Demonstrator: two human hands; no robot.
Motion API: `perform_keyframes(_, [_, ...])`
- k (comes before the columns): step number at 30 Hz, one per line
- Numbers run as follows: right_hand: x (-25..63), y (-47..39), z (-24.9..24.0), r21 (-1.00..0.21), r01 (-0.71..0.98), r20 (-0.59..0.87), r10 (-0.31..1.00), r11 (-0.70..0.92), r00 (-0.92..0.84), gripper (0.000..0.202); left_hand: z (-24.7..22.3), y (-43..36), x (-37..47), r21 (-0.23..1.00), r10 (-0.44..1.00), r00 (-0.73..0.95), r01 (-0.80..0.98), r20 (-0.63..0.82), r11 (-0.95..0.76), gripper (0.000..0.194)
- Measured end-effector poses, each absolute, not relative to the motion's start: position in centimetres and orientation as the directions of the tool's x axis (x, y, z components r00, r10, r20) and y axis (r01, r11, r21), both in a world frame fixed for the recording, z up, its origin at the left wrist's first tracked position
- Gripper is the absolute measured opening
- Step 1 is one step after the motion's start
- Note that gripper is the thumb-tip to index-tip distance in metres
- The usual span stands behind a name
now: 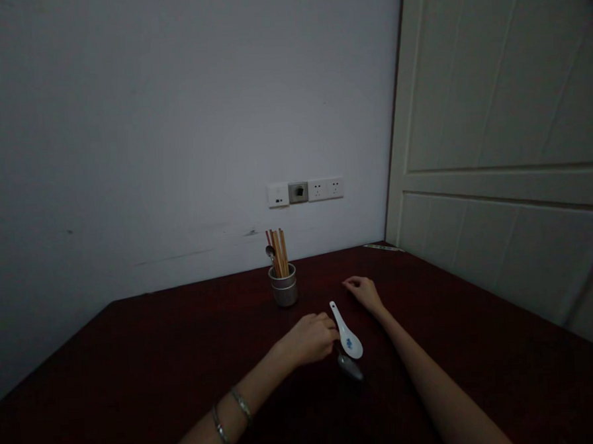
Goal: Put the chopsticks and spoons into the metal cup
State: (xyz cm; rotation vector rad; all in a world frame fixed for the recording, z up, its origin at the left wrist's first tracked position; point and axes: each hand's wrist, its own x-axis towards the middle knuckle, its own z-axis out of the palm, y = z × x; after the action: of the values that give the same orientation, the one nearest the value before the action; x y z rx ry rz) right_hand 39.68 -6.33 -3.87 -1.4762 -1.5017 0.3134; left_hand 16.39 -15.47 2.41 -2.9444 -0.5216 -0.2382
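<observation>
Closely beside the left hand, pinching a metal spoon, a smooth white spoon is laid; for the right hand, grip cannot be told.

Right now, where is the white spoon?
The white spoon lies right of centre in the head view, on the dark red table, between the left hand and the right arm, just beyond the metal spoon.

We see a pale grey-white painted wall from nine to twelve o'clock, with dark scuffs low down. At two to three o'clock we find a cream, grooved, door-like panel; at six, a dark red-brown tabletop. White rectangular socket plates flank a grey one near centre, towards twelve. We note dim light.
</observation>
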Motion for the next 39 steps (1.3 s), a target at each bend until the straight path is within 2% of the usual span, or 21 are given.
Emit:
perform_keyframes(17, [39.7,-6.4,-3.9,-0.736,0.638,0.437,0.878,0.225,0.194,0.026,2.3,-15.8,16.5,-0.245,0.190,0.963,0.234,0.189,-0.941,0.007])
perform_keyframes(25, [39.9,-6.3,-4.2,-0.731,0.646,0.417,0.893,0.219,0.169,0.027,3.2,-15.5,15.8,-0.202,0.207,0.956,0.248,0.207,-0.947,0.007])
perform_keyframes(30, [39.7,-6.6,-3.9,-0.729,0.655,0.410,0.894,0.201,0.181,0.027,5.3,-15.1,14.9,-0.044,0.308,0.910,0.332,0.278,-0.942,0.013])
perform_keyframes(34, [39.6,-6.6,-3.9,-0.732,0.652,0.410,0.892,0.196,0.192,0.028,6.9,-14.3,13.8,0.200,0.457,0.793,0.411,0.403,-0.889,0.017])
perform_keyframes(39, [39.8,-6.3,-4.0,-0.774,0.600,0.401,0.889,0.201,0.220,0.029,8.6,-13.4,12.1,0.540,0.679,0.538,0.420,0.500,-0.730,0.014])
